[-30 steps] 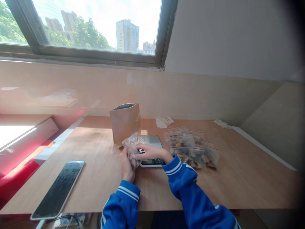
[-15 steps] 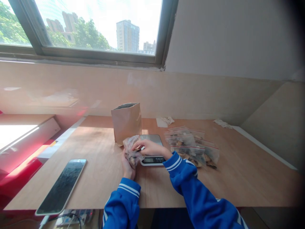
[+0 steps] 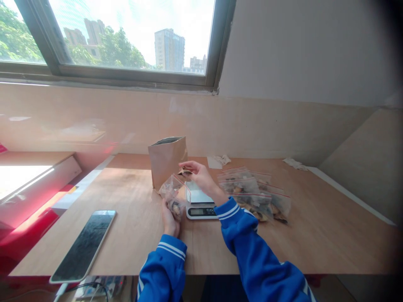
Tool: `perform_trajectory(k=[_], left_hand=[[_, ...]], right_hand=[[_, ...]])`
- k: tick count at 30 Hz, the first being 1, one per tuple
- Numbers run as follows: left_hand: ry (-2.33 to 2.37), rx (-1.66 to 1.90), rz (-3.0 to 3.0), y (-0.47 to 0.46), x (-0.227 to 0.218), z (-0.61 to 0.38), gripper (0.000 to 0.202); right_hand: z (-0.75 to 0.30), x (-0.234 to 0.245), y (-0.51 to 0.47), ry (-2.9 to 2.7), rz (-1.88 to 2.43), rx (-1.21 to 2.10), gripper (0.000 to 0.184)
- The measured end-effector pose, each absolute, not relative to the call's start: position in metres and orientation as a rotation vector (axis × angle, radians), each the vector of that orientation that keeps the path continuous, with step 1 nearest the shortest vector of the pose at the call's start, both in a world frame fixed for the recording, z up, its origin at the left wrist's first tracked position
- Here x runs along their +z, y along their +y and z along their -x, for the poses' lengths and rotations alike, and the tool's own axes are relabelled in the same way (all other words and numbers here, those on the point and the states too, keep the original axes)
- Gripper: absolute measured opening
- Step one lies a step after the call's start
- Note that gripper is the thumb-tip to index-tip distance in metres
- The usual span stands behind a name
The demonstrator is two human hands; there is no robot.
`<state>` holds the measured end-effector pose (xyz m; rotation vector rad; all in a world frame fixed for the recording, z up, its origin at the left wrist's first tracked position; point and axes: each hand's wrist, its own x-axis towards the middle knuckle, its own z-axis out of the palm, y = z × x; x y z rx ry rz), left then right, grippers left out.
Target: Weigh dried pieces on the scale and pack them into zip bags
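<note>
My left hand [image 3: 170, 219] is wrapped round a clear plastic bag [image 3: 175, 201] with dried brown pieces in its lower part; the bag's mouth gapes upward. Pinched in the fingers of my right hand [image 3: 201, 178] is a dark brown dried slice [image 3: 185, 172], held just above the bag's opening. A white digital kitchen scale [image 3: 203, 212] lies under and behind my right hand, partly covered by it. Directly behind the bag, a brown paper pouch [image 3: 166, 161] stands upright with its top open; what is inside cannot be seen.
Several zip bags [image 3: 252, 193] of similar dried slices are piled right of the scale. White paper [image 3: 218, 161] lies near the wall, and a crumpled tissue [image 3: 295, 164] farther right. A phone [image 3: 83, 246] with a cable rests at the table's front left edge.
My right hand has come up out of the plastic bag with a dried slice in its fingers. My left hand keeps hold of the bag, whose mouth now stands wider.
</note>
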<state>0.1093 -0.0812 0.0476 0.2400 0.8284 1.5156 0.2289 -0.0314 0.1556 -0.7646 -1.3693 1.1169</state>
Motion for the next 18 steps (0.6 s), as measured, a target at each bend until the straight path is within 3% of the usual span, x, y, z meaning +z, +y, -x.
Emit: perform_trajectory(k=[9,14,18], left_hand=[[0.802,1.527,-0.276,-0.081,0.045,-0.111,0.034],[0.838,1.526,-0.265,-0.083,0.049,-0.112,0.031],[0.828,1.508,-0.221,-0.083,0.05,-0.112,0.031]], right_hand=[[-0.193,0.253,0.048,-1.413,0.524,0.763,0.034],[-0.177,0.247,0.077,-1.519,0.637,0.623,0.019],[-0.176,0.226,0.075,-1.683,0.72,0.508,0.029]])
